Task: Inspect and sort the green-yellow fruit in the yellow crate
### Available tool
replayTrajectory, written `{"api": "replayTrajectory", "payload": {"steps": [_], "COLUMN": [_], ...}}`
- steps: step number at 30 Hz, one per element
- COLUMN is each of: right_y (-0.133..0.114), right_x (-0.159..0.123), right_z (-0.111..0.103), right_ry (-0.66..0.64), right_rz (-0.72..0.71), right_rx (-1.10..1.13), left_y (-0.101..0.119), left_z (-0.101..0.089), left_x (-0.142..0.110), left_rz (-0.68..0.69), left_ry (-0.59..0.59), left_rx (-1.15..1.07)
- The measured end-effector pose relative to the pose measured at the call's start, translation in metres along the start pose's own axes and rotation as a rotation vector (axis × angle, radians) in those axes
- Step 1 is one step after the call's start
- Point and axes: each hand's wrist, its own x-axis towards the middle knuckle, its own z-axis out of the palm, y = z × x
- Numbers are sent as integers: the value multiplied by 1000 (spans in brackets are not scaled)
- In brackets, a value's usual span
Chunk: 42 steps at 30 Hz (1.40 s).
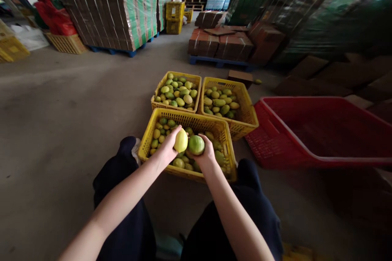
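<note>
Just over the front yellow crate (186, 115), my left hand (170, 145) is closed around a yellow, lemon-like oval fruit (181, 140). Beside it, my right hand (207, 151) grips a rounder green fruit (196, 145) with faint paler streaks. The two fruits are held close together, side by side. Under my hands, the front crate holds many green and yellow fruits (178, 163), partly hidden by my hands and forearms. Behind it stand a left rear crate (153, 101) and a right rear crate (245, 108), both of yellow plastic and holding similar fruits.
A large red plastic basket (275, 147) stands to the right of the crates. Flattened cartons (204, 45) lie on a blue pallet (219, 63) farther back. Wrapped carton stacks (101, 12) rise at the left. My knees flank the front crate.
</note>
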Motion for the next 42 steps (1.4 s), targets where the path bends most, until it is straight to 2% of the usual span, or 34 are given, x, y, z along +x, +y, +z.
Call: {"api": "replayTrajectory", "payload": {"steps": [3, 5, 8, 11, 15, 21, 25, 31, 37, 42], "right_y": [-3, -3, -2, -1, 0, 6, 9, 11, 17, 13], "right_x": [-5, -10, -15, -15, -9, -6, -8, -5, 4, -5], "right_z": [5, 8, 11, 12, 10, 8, 9, 8, 2, 7], "right_ry": [95, 59, 28, 60, 144, 132, 145, 139, 114, 139], "right_rz": [104, 110, 84, 81, 97, 118, 72, 98, 120, 116], "right_rx": [62, 76, 65, 74, 84, 43, 36, 34, 82, 96], "left_y": [1, 2, 5, 8, 8, 9, 11, 8, 6, 9], "left_z": [-5, -9, -10, -10, -12, -15, -13, -13, -13, -13], "left_x": [6, 8, 5, 0, 0, 2, -2, 2, 4, -1], "left_rz": [-44, -50, -9, 9, -48, -83, -25, -14, -28, 34], "left_ry": [-56, -55, 5, 68, 92, 117, 150, 60, 51, 178], "left_rx": [-104, -168, -172, -167, -255, -291, -251, -302, -285, -242]}}
